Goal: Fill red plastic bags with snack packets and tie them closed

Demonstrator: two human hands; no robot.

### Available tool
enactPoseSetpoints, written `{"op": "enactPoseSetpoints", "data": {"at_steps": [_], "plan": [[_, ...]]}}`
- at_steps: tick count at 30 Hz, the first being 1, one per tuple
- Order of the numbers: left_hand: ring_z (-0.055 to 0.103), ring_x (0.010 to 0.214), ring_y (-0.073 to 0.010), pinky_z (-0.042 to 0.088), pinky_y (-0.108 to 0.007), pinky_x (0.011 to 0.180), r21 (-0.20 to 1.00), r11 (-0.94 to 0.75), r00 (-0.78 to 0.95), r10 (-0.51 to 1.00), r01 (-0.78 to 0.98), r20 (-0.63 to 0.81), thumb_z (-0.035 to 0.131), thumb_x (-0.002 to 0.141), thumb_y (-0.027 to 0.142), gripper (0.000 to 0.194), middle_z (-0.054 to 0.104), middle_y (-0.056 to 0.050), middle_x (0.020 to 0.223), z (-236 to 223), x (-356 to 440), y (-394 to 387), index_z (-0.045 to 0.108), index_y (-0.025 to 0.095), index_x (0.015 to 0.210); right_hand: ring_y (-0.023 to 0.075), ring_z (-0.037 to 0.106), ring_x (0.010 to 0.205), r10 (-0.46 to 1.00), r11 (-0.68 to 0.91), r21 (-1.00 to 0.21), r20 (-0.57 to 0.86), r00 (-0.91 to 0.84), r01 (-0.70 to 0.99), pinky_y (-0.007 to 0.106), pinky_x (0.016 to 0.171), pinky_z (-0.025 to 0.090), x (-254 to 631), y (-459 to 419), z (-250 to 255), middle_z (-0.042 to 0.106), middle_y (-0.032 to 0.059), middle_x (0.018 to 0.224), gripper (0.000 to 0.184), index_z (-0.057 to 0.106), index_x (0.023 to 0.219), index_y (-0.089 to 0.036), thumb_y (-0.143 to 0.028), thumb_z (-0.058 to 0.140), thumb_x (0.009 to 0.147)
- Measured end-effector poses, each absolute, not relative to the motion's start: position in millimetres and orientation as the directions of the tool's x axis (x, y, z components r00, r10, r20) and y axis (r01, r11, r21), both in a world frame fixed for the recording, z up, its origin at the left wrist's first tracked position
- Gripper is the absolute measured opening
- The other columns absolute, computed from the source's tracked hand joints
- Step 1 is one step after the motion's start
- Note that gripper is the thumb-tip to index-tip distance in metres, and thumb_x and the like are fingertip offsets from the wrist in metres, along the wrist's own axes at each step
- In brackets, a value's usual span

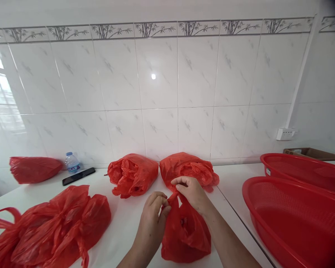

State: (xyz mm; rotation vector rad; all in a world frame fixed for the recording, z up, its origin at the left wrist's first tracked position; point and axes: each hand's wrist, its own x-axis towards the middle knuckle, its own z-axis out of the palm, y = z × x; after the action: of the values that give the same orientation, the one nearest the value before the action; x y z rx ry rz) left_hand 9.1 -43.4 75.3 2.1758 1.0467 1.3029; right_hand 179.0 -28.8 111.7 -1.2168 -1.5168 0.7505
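On white counter | red bag [185, 230] below hands | left grip [153, 212], right grip [191, 191] pinching handles

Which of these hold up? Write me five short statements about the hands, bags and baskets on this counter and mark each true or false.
1. Both hands grip the top of one red plastic bag. True: the left hand and right hand pinch its handles.
2. A green bottle stands by the wall. False: the water bottle is clear with a blue cap.
3. A black phone lies flat on the counter. True.
4. The two red baskets are full of bags. False: nothing shows inside them.
5. The held bag lies inside a basket. False: it rests on the counter, left of them.
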Motion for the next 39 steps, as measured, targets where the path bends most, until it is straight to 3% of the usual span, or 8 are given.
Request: {"op": "enactPoseSetpoints", "data": {"at_steps": [5, 14, 21, 26, 28, 30, 33, 39], "plan": [[0.055, 0.085, -0.0196, 0.045, -0.032, 0.078, 0.702, -0.641, 0.436, 0.753, 0.312, 0.493, 0.045, 0.086, 0.02, 0.017, 0.057, -0.006, 0.09, 60.0, -5.2, -65.4, 0.046, 0.021, 0.07, 0.0185, 0.054, 0.093, 0.797, 0.312, -0.716, 0.555, 0.237, 0.625, 0.035, 0.083, 0.043, 196.4, -6.4, 85.9, 0.061, 0.0055, 0.099, 0.025, 0.059, 0.091, -0.02, -0.014, 0.037, 0.08], [0.051, 0.071, -0.0154, 0.043, -0.026, 0.068, 0.83, -0.523, 0.625, 0.718, 0.193, 0.307, 0.053, 0.085, 0.04, 0.027, 0.056, -0.003, 0.078, 47.2, -26.1, -68.0, 0.05, 0.019, 0.068, 0.0178, 0.056, 0.077, 0.871, 0.235, -0.764, 0.44, 0.219, 0.6, 0.032, 0.072, 0.043, 215.2, 14.4, 44.2, 0.061, 0.0012, 0.083, 0.018, 0.057, 0.087, -0.022, -0.02, 0.042, 0.078], [0.049, 0.117, -0.0248, 0.04, -0.042, 0.099, 0.879, -0.428, 0.413, 0.854, 0.21, 0.317, 0.052, 0.084, 0.045, 0.033, 0.051, -0.009, 0.129, 52.1, -1.7, -63.4, 0.056, 0.026, 0.111, 0.0188, 0.054, 0.059, 0.893, 0.107, -0.808, 0.334, 0.302, 0.579, 0.031, 0.061, 0.041, 244.7, 14.3, 5.4, 0.054, -0.001, 0.056, 0.04, 0.049, 0.064, -0.023, -0.051, 0.033, 0.087], [0.023, 0.139, -0.0327, 0.027, -0.048, 0.111, 0.838, -0.423, 0.345, 0.888, 0.345, 0.306, 0.076, 0.061, 0.028, 0.087, 0.021, -0.013, 0.153, 34.0, 32.8, -49.5, 0.038, 0.024, 0.14, 0.023, 0.059, 0.072, 0.913, 0.11, -0.796, 0.317, 0.256, 0.595, 0.033, 0.07, 0.042, 252.1, 16.7, -7.8, 0.064, 0.0044, 0.069, 0.041, 0.057, 0.067, -0.024, -0.054, 0.035, 0.083], [0.029, 0.135, -0.038, 0.032, -0.05, 0.107, 0.778, -0.461, 0.451, 0.854, 0.427, 0.258, 0.085, 0.047, 0.028, 0.109, 0.018, -0.013, 0.154, 23.1, 41.5, -41.6, 0.033, 0.027, 0.143, 0.0248, 0.06, 0.073, 0.925, 0.088, -0.789, 0.291, 0.244, 0.608, 0.034, 0.07, 0.043, 256.2, 21.2, -10.5, 0.066, 0.0056, 0.07, 0.036, 0.057, 0.063, -0.024, -0.054, 0.042, 0.077], [0.049, 0.118, -0.037, 0.041, -0.049, 0.099, 0.687, -0.534, 0.557, 0.8, 0.493, 0.223, 0.083, 0.05, 0.027, 0.089, 0.044, -0.012, 0.141, 15.1, 44.1, -35.5, 0.051, 0.027, 0.132, 0.0261, 0.061, 0.073, 0.935, 0.053, -0.789, 0.254, 0.247, 0.612, 0.035, 0.069, 0.044, 261.6, 26.6, -13.1, 0.067, 0.0056, 0.069, 0.032, 0.059, 0.063, -0.025, -0.053, 0.046, 0.071], [0.062, 0.088, -0.0271, 0.05, -0.04, 0.082, 0.604, -0.588, 0.563, 0.784, 0.538, 0.262, 0.068, 0.064, 0.016, 0.028, 0.067, -0.006, 0.095, 13.1, 36.6, -33.5, 0.071, 0.023, 0.091, 0.0267, 0.063, 0.082, 0.946, 0.015, -0.823, 0.195, 0.258, 0.568, 0.034, 0.072, 0.046, 268.4, 30.8, -15.8, 0.071, 0.005, 0.08, 0.032, 0.064, 0.074, -0.025, -0.054, 0.05, 0.069], [0.061, 0.073, -0.0153, 0.049, -0.026, 0.066, 0.704, -0.539, 0.274, 0.842, 0.462, 0.465, 0.036, 0.057, -0.005, 0.042, 0.064, -0.001, 0.082, 44.6, -13.3, -35.9, 0.064, 0.021, 0.074, 0.0266, 0.064, 0.079, 0.961, -0.057, -0.836, 0.101, 0.256, 0.546, 0.035, 0.07, 0.047, 266.0, 25.6, -13.9, 0.072, 0.0051, 0.085, 0.037, 0.067, 0.082, -0.025, -0.055, 0.047, 0.073]]}}
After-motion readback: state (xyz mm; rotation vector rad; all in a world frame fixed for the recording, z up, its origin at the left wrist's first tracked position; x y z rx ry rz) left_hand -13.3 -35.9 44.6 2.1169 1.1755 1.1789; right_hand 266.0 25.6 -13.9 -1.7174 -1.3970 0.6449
